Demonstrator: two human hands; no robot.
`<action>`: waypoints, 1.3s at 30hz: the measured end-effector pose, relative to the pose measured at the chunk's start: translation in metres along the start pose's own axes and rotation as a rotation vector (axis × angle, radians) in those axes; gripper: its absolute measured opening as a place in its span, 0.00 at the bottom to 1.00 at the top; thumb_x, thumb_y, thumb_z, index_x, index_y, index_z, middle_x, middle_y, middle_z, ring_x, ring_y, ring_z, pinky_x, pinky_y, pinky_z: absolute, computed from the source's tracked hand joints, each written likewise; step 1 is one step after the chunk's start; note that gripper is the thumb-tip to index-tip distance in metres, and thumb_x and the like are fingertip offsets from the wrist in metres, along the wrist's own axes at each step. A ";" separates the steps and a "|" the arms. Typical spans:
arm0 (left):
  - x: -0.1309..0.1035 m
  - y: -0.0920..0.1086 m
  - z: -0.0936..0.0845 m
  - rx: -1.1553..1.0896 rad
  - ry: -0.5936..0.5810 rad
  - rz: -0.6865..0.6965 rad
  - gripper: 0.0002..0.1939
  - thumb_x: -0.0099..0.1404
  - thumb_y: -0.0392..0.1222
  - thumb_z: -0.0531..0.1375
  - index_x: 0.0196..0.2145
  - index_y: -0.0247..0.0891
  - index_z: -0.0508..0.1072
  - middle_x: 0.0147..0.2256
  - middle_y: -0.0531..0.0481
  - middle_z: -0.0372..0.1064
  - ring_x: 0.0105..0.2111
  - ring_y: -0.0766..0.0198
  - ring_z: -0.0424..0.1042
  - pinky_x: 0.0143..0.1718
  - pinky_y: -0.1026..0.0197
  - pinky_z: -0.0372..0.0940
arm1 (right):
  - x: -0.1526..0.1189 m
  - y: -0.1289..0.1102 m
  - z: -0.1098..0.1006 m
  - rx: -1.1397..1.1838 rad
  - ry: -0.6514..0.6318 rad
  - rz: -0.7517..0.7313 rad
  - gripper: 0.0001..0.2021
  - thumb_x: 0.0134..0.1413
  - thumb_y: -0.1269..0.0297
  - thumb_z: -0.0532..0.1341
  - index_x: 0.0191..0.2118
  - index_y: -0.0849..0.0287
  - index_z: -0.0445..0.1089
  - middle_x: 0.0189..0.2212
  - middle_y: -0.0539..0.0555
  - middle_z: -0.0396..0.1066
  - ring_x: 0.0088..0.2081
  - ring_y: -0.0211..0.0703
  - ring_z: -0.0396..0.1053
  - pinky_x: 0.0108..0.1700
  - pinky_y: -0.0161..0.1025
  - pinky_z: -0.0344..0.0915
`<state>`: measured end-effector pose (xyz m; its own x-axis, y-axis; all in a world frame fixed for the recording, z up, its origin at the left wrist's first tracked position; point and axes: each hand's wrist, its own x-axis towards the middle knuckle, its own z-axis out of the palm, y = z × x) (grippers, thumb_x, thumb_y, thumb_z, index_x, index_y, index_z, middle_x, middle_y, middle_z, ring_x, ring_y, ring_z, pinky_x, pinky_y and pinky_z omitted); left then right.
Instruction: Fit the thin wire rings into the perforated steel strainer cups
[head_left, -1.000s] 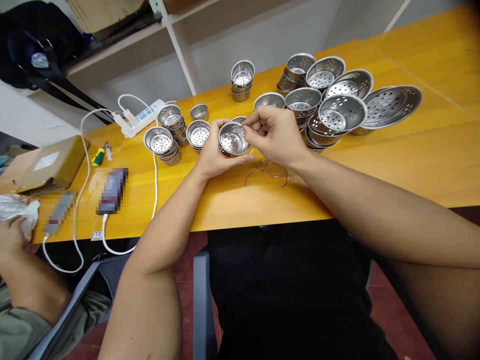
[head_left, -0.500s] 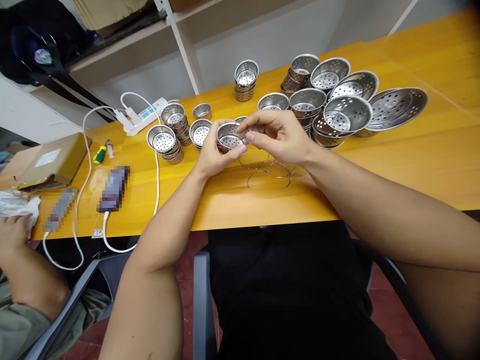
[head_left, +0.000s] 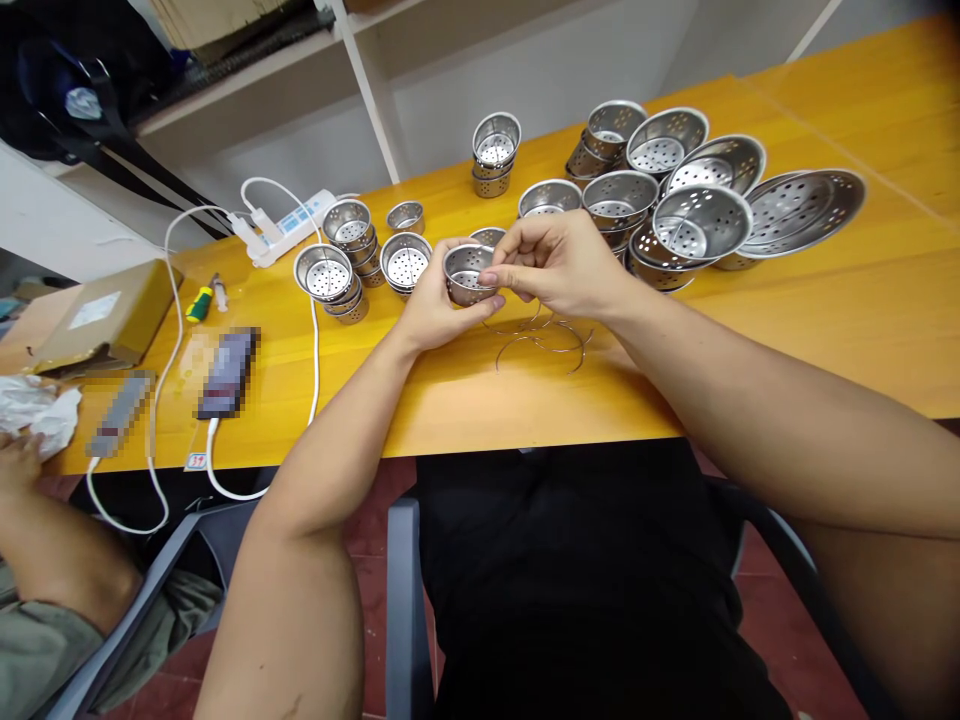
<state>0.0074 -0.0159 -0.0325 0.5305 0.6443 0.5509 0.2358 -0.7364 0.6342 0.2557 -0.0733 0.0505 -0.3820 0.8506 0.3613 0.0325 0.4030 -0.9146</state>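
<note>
My left hand (head_left: 442,305) is closed around a small perforated metal cup (head_left: 463,284), its open top tilted toward me. At the right side of that cup's rim, my right hand (head_left: 551,262) is pinched, thumb against forefinger. What lies between those fingertips is hidden. Several thin curved wires (head_left: 541,350) rest on the table just below my hands. Left of my left hand stands another perforated cup (head_left: 406,262). One more cup (head_left: 487,236) shows partly behind the held one.
Stacks of perforated cups stand at left (head_left: 327,278), back (head_left: 496,150) and right (head_left: 701,228); wide perforated dishes (head_left: 810,215) lie far right. A power strip (head_left: 292,230), white cables, a phone (head_left: 229,372), a screwdriver (head_left: 199,305) and a carton (head_left: 112,320) occupy the left. Another person's hand (head_left: 19,462) is at far left.
The held cup has shifted slightly right and tilted more toward me. My right thumb and forefinger have moved in over its rim. The other person's hand has moved slightly left and down.
</note>
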 end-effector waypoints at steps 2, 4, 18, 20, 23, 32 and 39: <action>0.000 0.000 0.000 0.003 -0.004 -0.006 0.48 0.74 0.76 0.74 0.76 0.50 0.63 0.67 0.41 0.77 0.64 0.48 0.85 0.68 0.39 0.82 | 0.001 0.001 -0.002 -0.003 -0.021 0.005 0.37 0.45 0.18 0.85 0.35 0.48 0.79 0.27 0.52 0.74 0.29 0.46 0.64 0.29 0.48 0.64; 0.000 0.000 0.000 -0.013 -0.008 -0.010 0.49 0.73 0.77 0.74 0.75 0.49 0.63 0.67 0.40 0.77 0.64 0.47 0.85 0.68 0.39 0.83 | 0.001 0.002 -0.003 -0.005 -0.038 0.017 0.36 0.45 0.20 0.86 0.34 0.48 0.80 0.28 0.52 0.75 0.30 0.47 0.65 0.29 0.48 0.64; -0.002 -0.005 -0.006 -0.006 -0.028 0.008 0.49 0.73 0.77 0.74 0.76 0.50 0.61 0.67 0.41 0.75 0.64 0.47 0.83 0.71 0.38 0.79 | 0.001 0.002 -0.001 0.042 -0.053 -0.014 0.33 0.50 0.24 0.86 0.34 0.49 0.79 0.28 0.52 0.73 0.34 0.49 0.69 0.34 0.48 0.66; -0.002 -0.005 -0.006 0.004 -0.017 0.022 0.49 0.73 0.75 0.75 0.76 0.51 0.60 0.67 0.42 0.75 0.64 0.48 0.84 0.71 0.38 0.79 | 0.000 0.000 0.001 0.040 -0.037 -0.019 0.34 0.50 0.22 0.85 0.34 0.48 0.79 0.28 0.52 0.73 0.34 0.50 0.69 0.34 0.48 0.67; -0.002 -0.005 -0.006 0.018 -0.003 0.026 0.47 0.74 0.71 0.76 0.76 0.51 0.60 0.65 0.42 0.76 0.62 0.49 0.85 0.67 0.40 0.81 | -0.001 -0.001 0.003 0.023 -0.026 -0.014 0.36 0.48 0.20 0.84 0.34 0.48 0.78 0.29 0.52 0.73 0.34 0.50 0.69 0.33 0.48 0.66; 0.001 -0.014 -0.005 0.027 0.039 0.069 0.49 0.76 0.70 0.75 0.79 0.53 0.56 0.68 0.41 0.74 0.67 0.46 0.84 0.74 0.35 0.79 | -0.005 0.013 0.005 -0.089 0.079 -0.107 0.33 0.64 0.22 0.77 0.49 0.48 0.82 0.43 0.58 0.83 0.44 0.57 0.79 0.47 0.55 0.82; 0.002 -0.016 -0.008 0.034 0.091 0.035 0.49 0.76 0.74 0.74 0.78 0.56 0.54 0.67 0.42 0.74 0.67 0.45 0.83 0.75 0.33 0.79 | -0.007 0.019 -0.002 -0.383 0.128 -0.258 0.13 0.80 0.42 0.69 0.51 0.43 0.86 0.59 0.62 0.83 0.60 0.68 0.80 0.66 0.70 0.82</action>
<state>-0.0017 -0.0014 -0.0371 0.4631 0.6327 0.6206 0.2468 -0.7647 0.5953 0.2610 -0.0713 0.0313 -0.3064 0.7317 0.6089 0.2987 0.6813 -0.6683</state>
